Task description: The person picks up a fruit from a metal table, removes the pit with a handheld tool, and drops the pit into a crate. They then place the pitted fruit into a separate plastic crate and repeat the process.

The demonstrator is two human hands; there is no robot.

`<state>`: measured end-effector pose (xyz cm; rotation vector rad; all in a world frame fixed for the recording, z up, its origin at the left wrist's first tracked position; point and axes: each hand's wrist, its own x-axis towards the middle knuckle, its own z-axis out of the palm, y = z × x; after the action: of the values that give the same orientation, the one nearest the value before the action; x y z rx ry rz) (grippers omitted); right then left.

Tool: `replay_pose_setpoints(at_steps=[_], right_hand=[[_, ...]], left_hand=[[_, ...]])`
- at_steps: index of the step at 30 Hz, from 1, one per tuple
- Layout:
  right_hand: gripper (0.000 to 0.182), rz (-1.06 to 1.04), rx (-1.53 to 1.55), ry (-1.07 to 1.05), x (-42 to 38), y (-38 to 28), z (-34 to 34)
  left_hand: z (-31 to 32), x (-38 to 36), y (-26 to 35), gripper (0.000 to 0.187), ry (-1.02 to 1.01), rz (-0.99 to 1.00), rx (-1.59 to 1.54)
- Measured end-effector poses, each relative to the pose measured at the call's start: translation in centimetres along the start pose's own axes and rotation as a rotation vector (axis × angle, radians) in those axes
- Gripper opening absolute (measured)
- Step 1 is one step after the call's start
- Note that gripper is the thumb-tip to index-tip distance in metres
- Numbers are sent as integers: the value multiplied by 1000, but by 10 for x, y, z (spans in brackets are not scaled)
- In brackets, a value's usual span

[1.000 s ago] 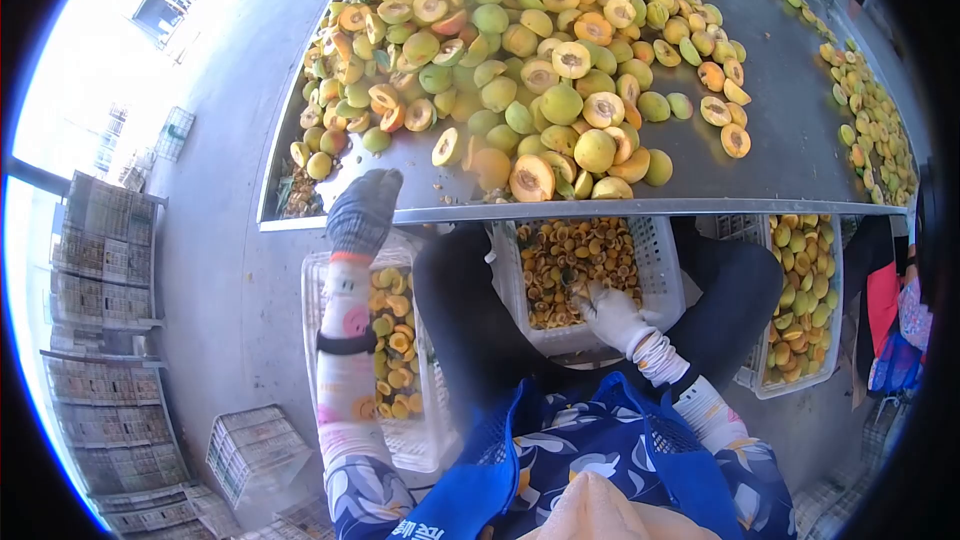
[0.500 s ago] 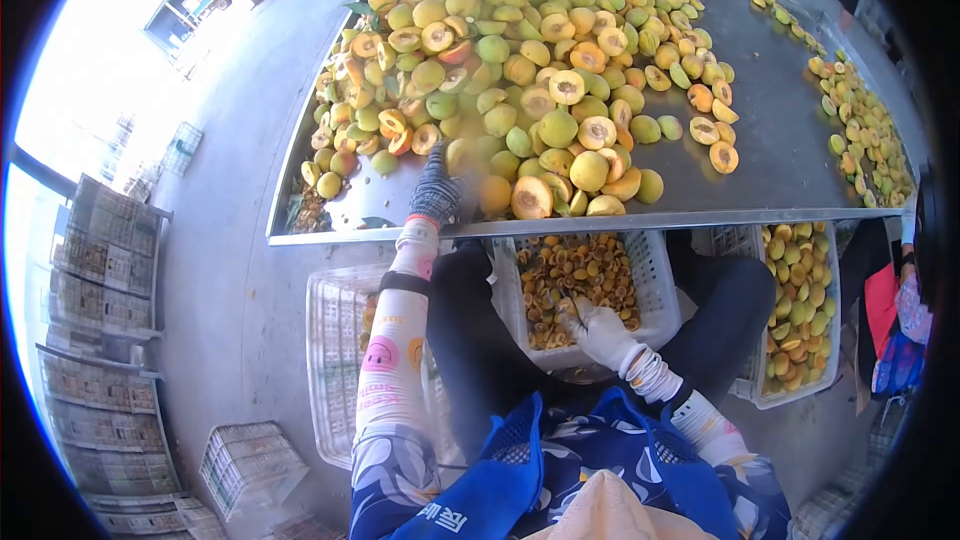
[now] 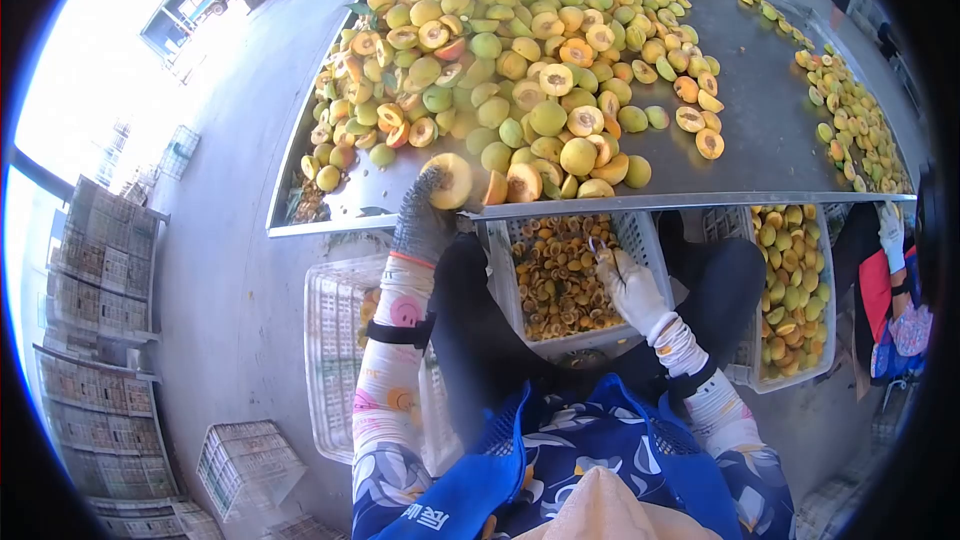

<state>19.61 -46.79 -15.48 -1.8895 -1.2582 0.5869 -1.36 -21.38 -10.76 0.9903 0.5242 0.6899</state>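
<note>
One peach half (image 3: 449, 180) is gripped in the left hand (image 3: 425, 215) at the table (image 3: 760, 155) edge. It looks soft and easily squashed, so it is best held gently around the skin. A small tool (image 3: 598, 248) is held in the closed right hand (image 3: 628, 285).

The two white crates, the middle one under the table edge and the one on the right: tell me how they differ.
The middle crate holds small dark-orange pits and scraps; the right crate holds larger yellow-green fruit halves. The right hand, gripping a small tool, hovers over the middle crate; no hand is over the right crate. The middle crate sits between the person's knees, the right crate outside them. Both are white slotted plastic.
</note>
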Motion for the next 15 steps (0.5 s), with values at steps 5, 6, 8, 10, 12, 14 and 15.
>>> replay_pose_setpoints(at_steps=[5,6,8,10,12,14,15], right_hand=[[24,-340,-71,-21,11,-84,2],[26,-335,-137,-28,10,-89,4],[32,-285,-293,-36,15,-94,7],[33,-285,-268,-1,15,-88,11],[33,-266,-271,-20,16,-88,10],[34,-234,-242,-41,17,-89,10],[34,-220,-228,-53,18,-89,10]], left_hand=[[65,-42,-38,41,91,-14,-311],[77,-46,-41,40,109,29,-212],[87,-50,-52,39,92,173,37],[94,-54,-58,38,110,337,272],[85,-52,-64,40,116,451,549],[77,-44,-77,44,138,329,205],[73,-43,-80,43,154,442,325]])
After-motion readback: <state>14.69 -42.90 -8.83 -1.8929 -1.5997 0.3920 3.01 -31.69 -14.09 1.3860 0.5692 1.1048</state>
